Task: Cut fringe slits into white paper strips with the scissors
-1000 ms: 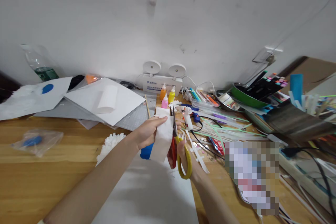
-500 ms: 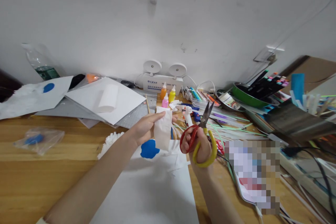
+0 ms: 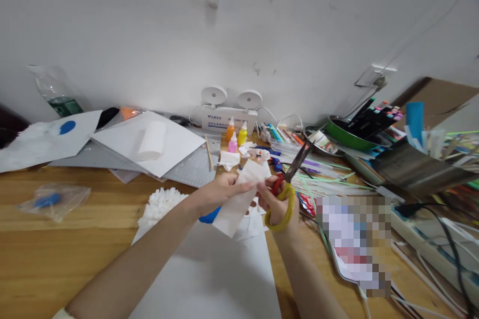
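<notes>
My left hand (image 3: 221, 193) pinches a strip of white tissue paper (image 3: 234, 214), which slants down over the sheet. In my right hand (image 3: 277, 204) is a pair of scissors (image 3: 286, 194) with red and yellow handles, blades pointing up and slightly parted. The fingertips of that hand also meet the right edge of the tissue. Below lies a large white paper sheet (image 3: 209, 269). A blue patch (image 3: 210, 215) on it is partly hidden by my left hand and the tissue. Crumpled white tissue pieces (image 3: 160, 207) are heaped at the sheet's upper left.
Small paint bottles (image 3: 242, 134) stand before a white emergency lamp (image 3: 228, 117). A tissue roll (image 3: 153, 140) rests on white card at the left. Rightward are a glue gun (image 3: 275, 157), a green bowl of markers (image 3: 346, 134), a phone (image 3: 348, 264) and a power strip (image 3: 437, 254).
The tissue strip has tilted and come toward my right hand. My right hand, with the scissors, has moved in until its fingers touch the strip. The view has shifted slightly.
</notes>
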`<act>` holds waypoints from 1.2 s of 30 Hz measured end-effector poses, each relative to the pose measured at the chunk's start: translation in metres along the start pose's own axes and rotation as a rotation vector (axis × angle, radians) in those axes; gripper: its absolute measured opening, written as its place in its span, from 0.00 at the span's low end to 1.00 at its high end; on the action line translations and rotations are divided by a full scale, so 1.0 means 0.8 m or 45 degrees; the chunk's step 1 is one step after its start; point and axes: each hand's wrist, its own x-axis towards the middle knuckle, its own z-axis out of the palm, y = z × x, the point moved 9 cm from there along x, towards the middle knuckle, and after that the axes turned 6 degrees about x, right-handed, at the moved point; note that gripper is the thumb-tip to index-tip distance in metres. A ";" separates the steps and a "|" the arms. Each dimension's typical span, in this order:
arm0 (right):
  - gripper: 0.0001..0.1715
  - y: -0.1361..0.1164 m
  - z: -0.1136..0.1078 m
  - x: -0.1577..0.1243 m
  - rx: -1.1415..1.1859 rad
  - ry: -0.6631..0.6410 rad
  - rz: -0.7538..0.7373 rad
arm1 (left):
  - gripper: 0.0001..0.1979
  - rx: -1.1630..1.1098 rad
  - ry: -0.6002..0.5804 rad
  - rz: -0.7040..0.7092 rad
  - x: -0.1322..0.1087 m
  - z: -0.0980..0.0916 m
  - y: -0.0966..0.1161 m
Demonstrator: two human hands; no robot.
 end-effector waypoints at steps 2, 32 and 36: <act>0.19 -0.009 -0.008 0.006 0.052 0.054 -0.044 | 0.16 0.138 -0.060 -0.032 -0.006 0.003 0.000; 0.25 -0.029 0.023 -0.005 -0.030 -0.250 -0.118 | 0.14 1.131 -0.042 0.349 -0.081 0.070 0.066; 0.23 -0.040 0.019 -0.007 -0.133 -0.227 -0.162 | 0.14 1.149 -0.034 0.413 -0.095 0.077 0.073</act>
